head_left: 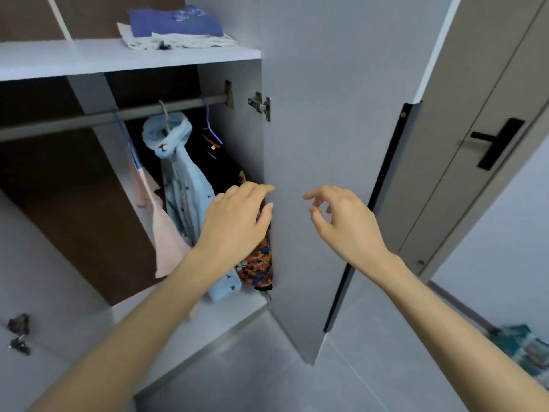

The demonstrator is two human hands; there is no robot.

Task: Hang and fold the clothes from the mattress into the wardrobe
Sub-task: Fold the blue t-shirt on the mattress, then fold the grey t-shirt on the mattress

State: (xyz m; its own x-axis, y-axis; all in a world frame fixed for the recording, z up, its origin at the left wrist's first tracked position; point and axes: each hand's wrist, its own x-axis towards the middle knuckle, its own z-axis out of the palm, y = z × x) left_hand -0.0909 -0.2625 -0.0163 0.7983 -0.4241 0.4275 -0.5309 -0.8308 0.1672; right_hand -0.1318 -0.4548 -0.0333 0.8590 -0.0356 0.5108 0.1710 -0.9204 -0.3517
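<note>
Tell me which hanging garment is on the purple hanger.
The black garment, rightmost on the rail. The light blue patterned garment hangs from a beige hook, the pink garment from a blue hanger.

On shelf (89, 59) lay folded stack (175, 26); under it ran rail (98, 118), garments (184, 179) hung from rail. Right of garments stood wardrobe door (312, 129) — room door (475, 173) farther right. Nearer camera, left hand (237, 221) hovered before garments, right hand (347, 224) before wardrobe door.
</note>
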